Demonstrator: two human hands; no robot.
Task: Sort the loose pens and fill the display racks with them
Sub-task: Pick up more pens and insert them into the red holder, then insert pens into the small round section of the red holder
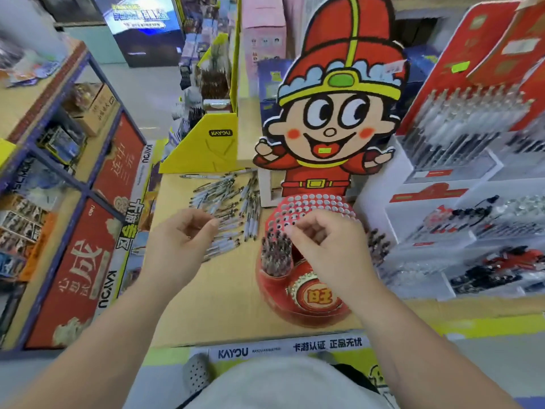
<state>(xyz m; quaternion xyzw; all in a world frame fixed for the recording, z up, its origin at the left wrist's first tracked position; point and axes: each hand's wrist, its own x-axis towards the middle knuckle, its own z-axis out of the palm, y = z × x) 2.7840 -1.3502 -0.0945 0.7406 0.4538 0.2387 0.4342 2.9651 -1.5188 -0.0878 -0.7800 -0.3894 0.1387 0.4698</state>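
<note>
Several loose white-and-dark pens (230, 208) lie scattered on the cardboard top (224, 296). To their right stands a round red display rack (298, 293) with a perforated top plate (312, 200); a cluster of dark-capped pens (275, 255) stands in its left side. My left hand (182, 240) hovers over the near edge of the loose pens, fingers loosely curled, holding nothing that I can see. My right hand (320, 243) hovers above the rack, fingers curled in, thumb tip just over the standing pens, nothing visible in it.
A cartoon cardboard figure (333, 113) rises behind the rack. A yellow display box (206, 143) with pens stands at the back left. White tiered racks (472, 219) full of pens fill the right. Blue-framed shelving (59, 172) lines the left.
</note>
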